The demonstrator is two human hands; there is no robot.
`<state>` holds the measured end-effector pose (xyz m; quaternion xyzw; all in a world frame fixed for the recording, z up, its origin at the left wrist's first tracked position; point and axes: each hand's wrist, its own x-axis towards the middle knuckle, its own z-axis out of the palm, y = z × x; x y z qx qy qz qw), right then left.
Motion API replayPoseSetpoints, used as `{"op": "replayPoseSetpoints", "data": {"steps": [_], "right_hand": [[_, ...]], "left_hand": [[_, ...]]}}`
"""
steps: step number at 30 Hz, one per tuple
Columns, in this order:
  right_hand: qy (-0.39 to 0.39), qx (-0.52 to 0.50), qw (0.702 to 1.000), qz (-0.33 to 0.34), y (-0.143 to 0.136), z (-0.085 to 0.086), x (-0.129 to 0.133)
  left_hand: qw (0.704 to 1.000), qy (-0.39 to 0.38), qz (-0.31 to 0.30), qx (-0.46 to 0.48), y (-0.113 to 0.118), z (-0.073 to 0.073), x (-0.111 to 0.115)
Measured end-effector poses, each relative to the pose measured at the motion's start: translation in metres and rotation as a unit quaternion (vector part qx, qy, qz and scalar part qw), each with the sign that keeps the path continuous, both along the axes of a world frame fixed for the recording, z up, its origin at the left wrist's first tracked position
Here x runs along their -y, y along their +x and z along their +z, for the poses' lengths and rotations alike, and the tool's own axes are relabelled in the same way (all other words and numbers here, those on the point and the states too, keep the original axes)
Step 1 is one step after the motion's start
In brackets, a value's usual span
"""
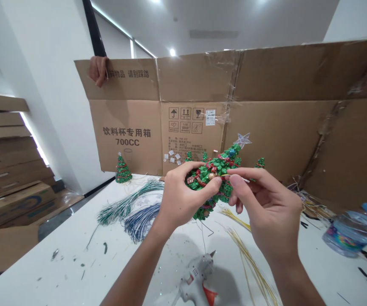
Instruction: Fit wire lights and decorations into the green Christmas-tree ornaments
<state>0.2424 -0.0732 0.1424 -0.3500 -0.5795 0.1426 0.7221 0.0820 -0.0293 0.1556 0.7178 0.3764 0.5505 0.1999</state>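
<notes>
My left hand [183,191] is closed around a small green Christmas tree [215,169], which tilts to the right with a clear star [243,139] on its tip. Red trim, a tiny gift box and small baubles dot the tree. The thumb presses near a gold bauble [212,175] on its side. At the tree's right side, my right hand [263,204] pinches a thin yellow strand [225,175] between thumb and forefinger. Below the hands, a white glue gun [198,280] with a red trigger stands on the white table [75,259].
Bundles of green wires [129,204], blue wires [142,223] and yellow strands [253,267] lie around the hands. Another small tree [123,169] stands at the back left. A water bottle [354,229] is at right. Another person's hand [98,71] grips the upright cardboard [266,76].
</notes>
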Motion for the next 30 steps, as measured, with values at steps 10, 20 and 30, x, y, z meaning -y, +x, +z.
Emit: {"op": "replayPoseSetpoints", "data": {"steps": [10,20,30], "right_hand": [[0.064,-0.013,0.997,-0.028,-0.0036,-0.0002,-0.0003],[0.051,-0.059,0.997,-0.018,-0.0054,-0.0001,-0.0015],[0.001,0.049,0.999,0.004,-0.0019,-0.0009,-0.0005]], "left_hand": [[1.0,0.003,-0.002,0.005,0.0002,0.0019,0.0022],[1.0,0.008,-0.004,0.002,-0.0006,0.0017,0.0034],[1.0,0.021,0.015,0.004,-0.0025,0.002,0.0008]]}}
